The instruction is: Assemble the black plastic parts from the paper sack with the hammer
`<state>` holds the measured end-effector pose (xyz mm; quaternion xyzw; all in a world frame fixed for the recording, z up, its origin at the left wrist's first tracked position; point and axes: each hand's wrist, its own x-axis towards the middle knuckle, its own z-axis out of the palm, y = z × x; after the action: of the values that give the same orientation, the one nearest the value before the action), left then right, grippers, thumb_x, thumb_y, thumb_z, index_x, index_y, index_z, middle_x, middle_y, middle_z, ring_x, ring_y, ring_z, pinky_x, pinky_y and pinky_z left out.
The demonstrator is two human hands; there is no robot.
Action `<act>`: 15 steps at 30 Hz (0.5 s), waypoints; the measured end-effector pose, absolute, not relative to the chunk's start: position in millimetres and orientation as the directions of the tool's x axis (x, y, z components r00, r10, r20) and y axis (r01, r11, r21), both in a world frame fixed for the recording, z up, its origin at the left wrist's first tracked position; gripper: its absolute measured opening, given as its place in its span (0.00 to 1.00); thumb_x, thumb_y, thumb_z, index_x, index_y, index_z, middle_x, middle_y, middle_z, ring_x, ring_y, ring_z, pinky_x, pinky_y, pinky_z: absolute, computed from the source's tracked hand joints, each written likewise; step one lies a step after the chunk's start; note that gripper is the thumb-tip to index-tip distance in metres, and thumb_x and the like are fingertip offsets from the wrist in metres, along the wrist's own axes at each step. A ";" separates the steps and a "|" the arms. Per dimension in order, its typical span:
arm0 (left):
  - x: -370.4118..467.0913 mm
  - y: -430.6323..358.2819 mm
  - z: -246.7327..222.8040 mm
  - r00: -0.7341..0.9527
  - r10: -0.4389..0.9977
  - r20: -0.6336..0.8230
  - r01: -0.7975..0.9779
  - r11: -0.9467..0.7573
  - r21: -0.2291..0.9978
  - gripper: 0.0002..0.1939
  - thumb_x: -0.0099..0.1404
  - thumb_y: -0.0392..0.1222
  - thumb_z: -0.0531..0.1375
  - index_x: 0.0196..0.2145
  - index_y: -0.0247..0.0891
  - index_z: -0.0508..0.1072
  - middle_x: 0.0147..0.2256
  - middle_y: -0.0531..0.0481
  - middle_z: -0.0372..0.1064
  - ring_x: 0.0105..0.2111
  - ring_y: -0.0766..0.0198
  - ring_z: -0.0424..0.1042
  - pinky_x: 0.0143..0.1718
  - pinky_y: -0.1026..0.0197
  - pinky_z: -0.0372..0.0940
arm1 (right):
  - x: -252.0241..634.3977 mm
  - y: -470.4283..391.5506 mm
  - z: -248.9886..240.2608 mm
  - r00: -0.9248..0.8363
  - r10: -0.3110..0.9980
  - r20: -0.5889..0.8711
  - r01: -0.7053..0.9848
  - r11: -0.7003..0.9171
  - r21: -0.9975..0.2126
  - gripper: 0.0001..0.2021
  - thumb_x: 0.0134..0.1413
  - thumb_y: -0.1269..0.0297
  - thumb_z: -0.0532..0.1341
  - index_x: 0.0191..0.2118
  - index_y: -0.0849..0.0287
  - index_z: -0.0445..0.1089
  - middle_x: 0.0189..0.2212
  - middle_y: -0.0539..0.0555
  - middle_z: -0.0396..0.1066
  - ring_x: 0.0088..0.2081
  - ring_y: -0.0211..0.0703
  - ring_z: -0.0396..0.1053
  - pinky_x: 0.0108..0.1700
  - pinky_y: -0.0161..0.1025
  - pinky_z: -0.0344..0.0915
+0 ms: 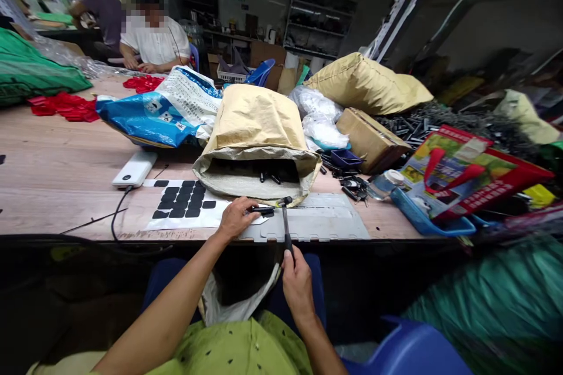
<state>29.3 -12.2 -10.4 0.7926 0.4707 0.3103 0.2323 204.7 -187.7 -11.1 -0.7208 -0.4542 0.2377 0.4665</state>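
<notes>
My left hand (237, 218) rests at the table's front edge with its fingers closed on a small black part (264, 211). My right hand (297, 275) is wrapped round the dark handle of a hammer (287, 225), whose head lies just above and to the right of the black part. Behind both is a tan paper sack (259, 117), its mouth facing me, with a few black pieces inside. Under the work lies a grey plate (338, 217). Left of my left hand, a white sheet (171, 224) bears several black rounded squares (180, 199).
A white power bank (134, 170) with a cable lies left. Behind are a blue-and-white bag (153, 111) and red material (65, 106). At right stand a jar (386, 184), blue tray (413, 211) and wooden box (372, 137). Two people (153, 41) sit at the back left.
</notes>
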 end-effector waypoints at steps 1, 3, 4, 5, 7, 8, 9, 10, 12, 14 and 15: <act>29.2 -12.4 -10.5 0.360 0.893 0.270 0.602 -0.444 0.663 0.10 0.62 0.42 0.65 0.43 0.44 0.79 0.38 0.51 0.73 0.41 0.60 0.70 0.43 0.60 0.63 | 203.9 -188.4 -8.2 0.456 0.883 0.110 0.471 -0.135 -0.872 0.22 0.64 0.48 0.53 0.47 0.59 0.75 0.32 0.56 0.77 0.35 0.47 0.75 0.35 0.37 0.70; 29.4 -13.3 -10.4 0.352 0.897 0.266 0.604 -0.435 0.668 0.10 0.62 0.42 0.65 0.42 0.44 0.79 0.38 0.51 0.73 0.41 0.59 0.70 0.43 0.60 0.63 | 201.8 -189.3 -3.8 0.411 0.900 0.147 0.510 -0.093 -0.855 0.22 0.66 0.50 0.52 0.52 0.60 0.74 0.41 0.60 0.78 0.43 0.50 0.76 0.43 0.40 0.71; 29.6 -13.8 -10.2 0.349 0.899 0.265 0.604 -0.432 0.669 0.10 0.62 0.41 0.65 0.42 0.43 0.79 0.37 0.51 0.73 0.41 0.59 0.70 0.43 0.60 0.63 | 200.6 -189.8 -2.7 0.391 0.905 0.168 0.528 -0.071 -0.846 0.22 0.66 0.51 0.52 0.54 0.60 0.73 0.45 0.61 0.78 0.46 0.51 0.75 0.47 0.41 0.70; 29.9 -14.2 -9.8 0.348 0.899 0.265 0.604 -0.432 0.670 0.09 0.62 0.41 0.65 0.42 0.43 0.79 0.37 0.51 0.73 0.41 0.59 0.70 0.43 0.60 0.63 | 199.5 -190.3 -2.4 0.373 0.909 0.184 0.545 -0.055 -0.837 0.22 0.67 0.52 0.51 0.55 0.60 0.72 0.48 0.61 0.77 0.49 0.51 0.74 0.51 0.42 0.69; 30.3 -14.6 -9.2 0.347 0.899 0.266 0.605 -0.432 0.669 0.09 0.62 0.41 0.65 0.42 0.43 0.79 0.37 0.51 0.73 0.41 0.59 0.70 0.43 0.60 0.63 | 197.8 -191.6 -3.8 0.349 0.920 0.181 0.573 -0.056 -0.818 0.22 0.67 0.54 0.51 0.56 0.60 0.72 0.51 0.62 0.76 0.52 0.52 0.74 0.54 0.43 0.68; 30.5 -14.6 -9.1 0.347 0.899 0.266 0.607 -0.431 0.668 0.10 0.62 0.41 0.65 0.42 0.43 0.79 0.37 0.51 0.73 0.41 0.59 0.70 0.43 0.60 0.62 | 197.3 -192.3 -4.8 0.343 0.925 0.163 0.581 -0.073 -0.811 0.22 0.67 0.54 0.51 0.55 0.60 0.72 0.51 0.62 0.76 0.51 0.52 0.74 0.53 0.43 0.68; 30.6 -14.5 -9.0 0.346 0.900 0.265 0.609 -0.430 0.666 0.10 0.62 0.41 0.65 0.42 0.43 0.79 0.37 0.51 0.73 0.42 0.59 0.70 0.43 0.60 0.62 | 196.9 -193.0 -5.5 0.342 0.929 0.142 0.584 -0.092 -0.807 0.22 0.67 0.54 0.51 0.55 0.60 0.73 0.50 0.62 0.76 0.50 0.52 0.75 0.52 0.43 0.69; 30.7 -14.2 -9.1 0.346 0.900 0.265 0.612 -0.430 0.664 0.10 0.62 0.41 0.65 0.42 0.43 0.79 0.38 0.50 0.73 0.42 0.59 0.70 0.43 0.60 0.62 | 196.6 -193.5 -5.7 0.342 0.932 0.123 0.582 -0.107 -0.806 0.22 0.67 0.54 0.51 0.54 0.60 0.73 0.49 0.62 0.77 0.49 0.52 0.76 0.50 0.43 0.70; 30.6 -13.7 -9.3 0.347 0.900 0.264 0.616 -0.431 0.660 0.10 0.62 0.41 0.66 0.43 0.43 0.79 0.38 0.51 0.73 0.42 0.59 0.70 0.44 0.59 0.62 | 195.6 -194.0 -4.2 0.341 0.933 0.116 0.569 -0.106 -0.816 0.21 0.67 0.55 0.51 0.54 0.60 0.73 0.48 0.61 0.77 0.48 0.52 0.76 0.50 0.43 0.70; 30.3 -13.4 -9.5 0.349 0.899 0.265 0.614 -0.433 0.660 0.10 0.61 0.41 0.66 0.42 0.44 0.79 0.38 0.51 0.73 0.42 0.59 0.70 0.44 0.59 0.62 | 193.4 -193.9 -0.9 0.334 0.933 0.134 0.555 -0.079 -0.828 0.21 0.67 0.55 0.51 0.56 0.59 0.73 0.50 0.61 0.76 0.50 0.51 0.75 0.52 0.42 0.69; 30.1 -13.4 -9.4 0.350 0.898 0.265 0.612 -0.434 0.661 0.10 0.61 0.41 0.66 0.42 0.44 0.79 0.38 0.51 0.73 0.42 0.59 0.70 0.44 0.59 0.63 | 191.9 -193.7 0.6 0.327 0.935 0.139 0.549 -0.068 -0.833 0.21 0.67 0.55 0.52 0.56 0.59 0.72 0.51 0.61 0.76 0.51 0.51 0.74 0.53 0.42 0.68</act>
<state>30.1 -13.4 -9.4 0.7882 0.4790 0.3091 0.2317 191.9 -193.7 0.6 -0.6945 -0.5340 0.2271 0.4253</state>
